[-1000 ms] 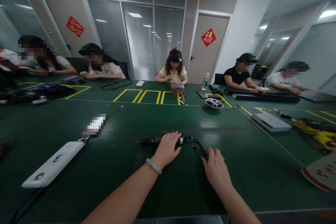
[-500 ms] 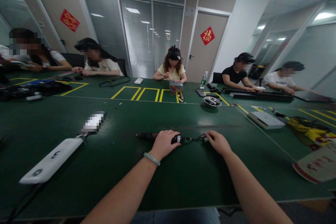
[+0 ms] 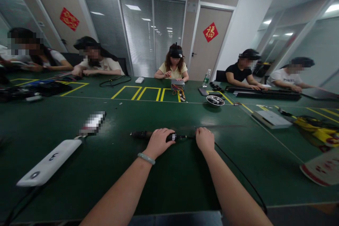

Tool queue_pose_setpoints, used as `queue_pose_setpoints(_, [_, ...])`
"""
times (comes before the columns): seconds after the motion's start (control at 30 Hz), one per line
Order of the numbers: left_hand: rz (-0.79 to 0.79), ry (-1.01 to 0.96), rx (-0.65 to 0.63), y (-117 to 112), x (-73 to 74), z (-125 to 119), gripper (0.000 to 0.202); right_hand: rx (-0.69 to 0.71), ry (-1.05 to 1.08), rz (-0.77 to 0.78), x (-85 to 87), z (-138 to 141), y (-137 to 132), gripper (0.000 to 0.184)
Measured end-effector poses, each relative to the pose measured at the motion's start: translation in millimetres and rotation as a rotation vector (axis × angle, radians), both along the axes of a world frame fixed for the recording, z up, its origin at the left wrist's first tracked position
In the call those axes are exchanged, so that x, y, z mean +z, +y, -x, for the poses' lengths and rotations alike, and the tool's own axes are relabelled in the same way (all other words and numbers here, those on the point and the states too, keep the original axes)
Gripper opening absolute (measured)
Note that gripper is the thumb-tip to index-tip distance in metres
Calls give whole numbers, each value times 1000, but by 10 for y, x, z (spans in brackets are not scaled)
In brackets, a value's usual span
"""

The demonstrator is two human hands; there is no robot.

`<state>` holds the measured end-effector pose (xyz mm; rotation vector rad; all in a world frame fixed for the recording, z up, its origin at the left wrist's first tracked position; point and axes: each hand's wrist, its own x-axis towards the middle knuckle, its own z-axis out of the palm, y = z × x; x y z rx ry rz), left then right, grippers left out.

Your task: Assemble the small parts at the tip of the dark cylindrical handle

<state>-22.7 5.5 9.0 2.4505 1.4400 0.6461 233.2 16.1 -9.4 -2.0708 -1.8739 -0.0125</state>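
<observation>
A black, pen-shaped electric screwdriver [image 3: 141, 134] lies on the green table, its tip pointing left. My left hand [image 3: 159, 140] is wrapped over its rear half from above, and a bangle sits on that wrist. From its tail end a thin black cable [image 3: 233, 162] leads to my right hand [image 3: 205, 139]. The fingers of that hand are closed on the cable just right of the screwdriver. Past the right wrist the cable runs down to the table's near edge. The fingertips of my right hand are partly hidden by the hand itself.
A white power bank [image 3: 51, 162] with a pixelated item lies at left. Further off are a metal bowl [image 3: 215, 101], a bottle [image 3: 206, 78] and a white box [image 3: 271, 119]. A paper cup [image 3: 321, 169] lies at right. Several people sit along the far side.
My right hand has moved left, closer to the screwdriver, and turned over more. The screwdriver and left hand have shifted slightly left. The cable now shows trailing right, down to the near edge.
</observation>
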Motion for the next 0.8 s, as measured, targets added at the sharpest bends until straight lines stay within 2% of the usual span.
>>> queue_pose_setpoints(0.17, [-80,28,7,-61,-14,-75,39,137,20,-10,71,-56,-155,32])
queue_pose_setpoints(0.3, [-160,49,-62,-141,-28,-222,44,326,103,-16,168,-87,-220,32])
queue_pose_setpoints(0.43, [-147,67,-98,-173,-67,-319,39,520,160,114,221,-24,-258,26])
queue_pose_setpoints(0.5, [-154,64,-100,-170,-81,-332,36,557,176,156,225,29,-275,25])
queue_pose_setpoints(0.6, [-173,63,-99,-154,-81,-353,31,499,201,157,207,108,-288,24])
queue_pose_setpoints(0.8, [-199,134,-43,-87,-83,-456,17,234,275,106,145,176,-274,18])
